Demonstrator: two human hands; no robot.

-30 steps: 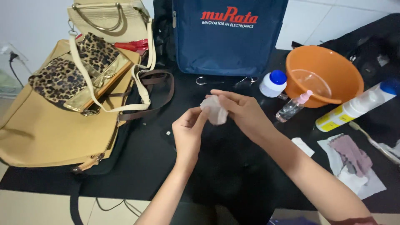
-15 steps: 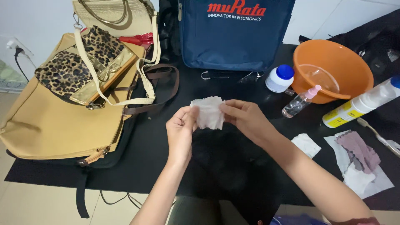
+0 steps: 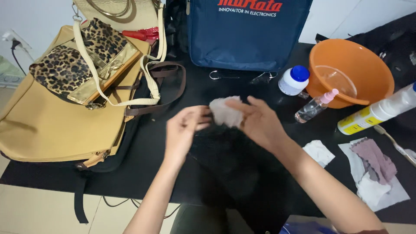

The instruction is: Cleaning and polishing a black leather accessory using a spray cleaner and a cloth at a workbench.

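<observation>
Both hands meet over the middle of the black desk, above a dark bag. The right hand pinches a crumpled white wipe, the left hand half-curled at its edge, probably bunching it for grip.

The black worktop carried a tan bag, navy bag, orange basin, white jar and spray bottles.
</observation>
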